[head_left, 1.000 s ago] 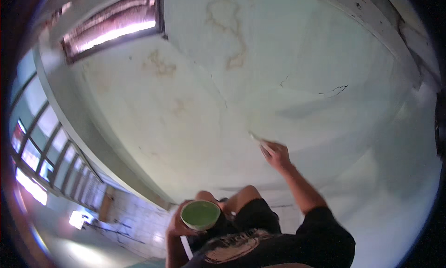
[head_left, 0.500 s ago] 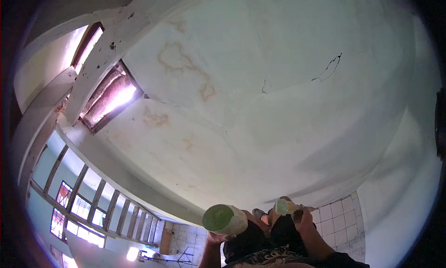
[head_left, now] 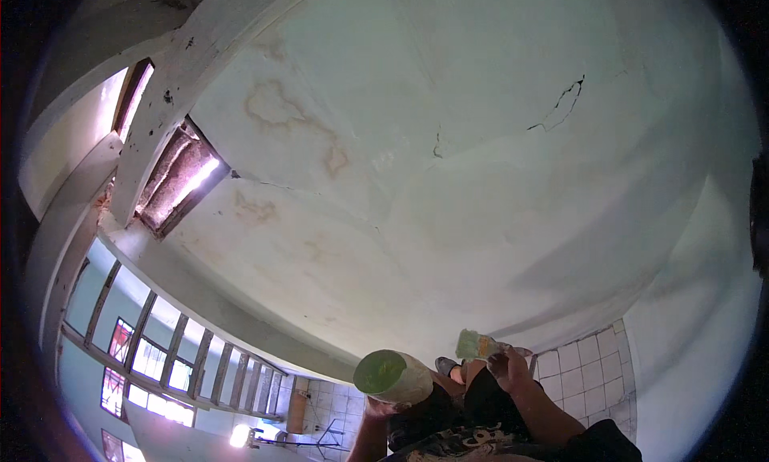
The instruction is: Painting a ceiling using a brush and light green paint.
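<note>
My left hand [head_left: 380,408] is wrapped round a pale, paint-smeared bucket [head_left: 413,382], low in the head view. Green paint [head_left: 380,372] shows inside its round opening, which faces up and to the left. My right hand [head_left: 506,369] grips a wide paintbrush [head_left: 474,344] by its handle. Pale green paint coats the bristles, which point left, a short way above and to the right of the bucket. Brush and bucket are apart. Neither of them touches the wall [head_left: 481,206] in front of me.
The wall has a dark looping crack [head_left: 558,108] and brown stains [head_left: 292,114]. At left are a small opening [head_left: 178,178], a slatted railing [head_left: 168,346] and a bright lamp [head_left: 240,435]. White floor tiles [head_left: 583,368] lie at lower right.
My right hand has brought the brush left and slightly up, nearer the bucket. The bucket sits slightly further right in view. The whole view has shifted a little.
</note>
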Motion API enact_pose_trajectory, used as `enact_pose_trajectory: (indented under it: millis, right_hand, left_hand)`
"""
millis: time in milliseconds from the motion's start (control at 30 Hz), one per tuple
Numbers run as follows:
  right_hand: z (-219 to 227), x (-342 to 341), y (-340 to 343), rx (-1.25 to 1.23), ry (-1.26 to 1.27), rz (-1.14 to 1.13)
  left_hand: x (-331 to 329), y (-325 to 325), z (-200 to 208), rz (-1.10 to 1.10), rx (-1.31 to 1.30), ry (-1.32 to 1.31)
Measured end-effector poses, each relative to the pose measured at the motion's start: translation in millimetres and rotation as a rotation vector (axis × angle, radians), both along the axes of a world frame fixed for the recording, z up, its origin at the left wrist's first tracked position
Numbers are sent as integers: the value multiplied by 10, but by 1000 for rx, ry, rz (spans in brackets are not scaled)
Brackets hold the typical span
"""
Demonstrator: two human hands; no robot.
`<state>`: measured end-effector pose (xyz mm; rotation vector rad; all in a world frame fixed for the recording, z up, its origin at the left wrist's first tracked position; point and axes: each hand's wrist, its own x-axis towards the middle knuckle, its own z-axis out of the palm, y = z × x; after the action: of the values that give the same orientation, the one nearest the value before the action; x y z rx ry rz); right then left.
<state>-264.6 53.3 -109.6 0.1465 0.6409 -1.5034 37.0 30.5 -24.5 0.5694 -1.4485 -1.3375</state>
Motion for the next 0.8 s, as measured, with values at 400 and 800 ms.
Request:
enact_pose_trajectory:
  millis: [400,800]
  right_hand:
    - [-315,158,336,5,74,158]
    - [-542,595,193,-106,55,357]
  left_hand:
    - [-160,232,-17,-96,121,185]
    - [200,381,-97,116,272,175]
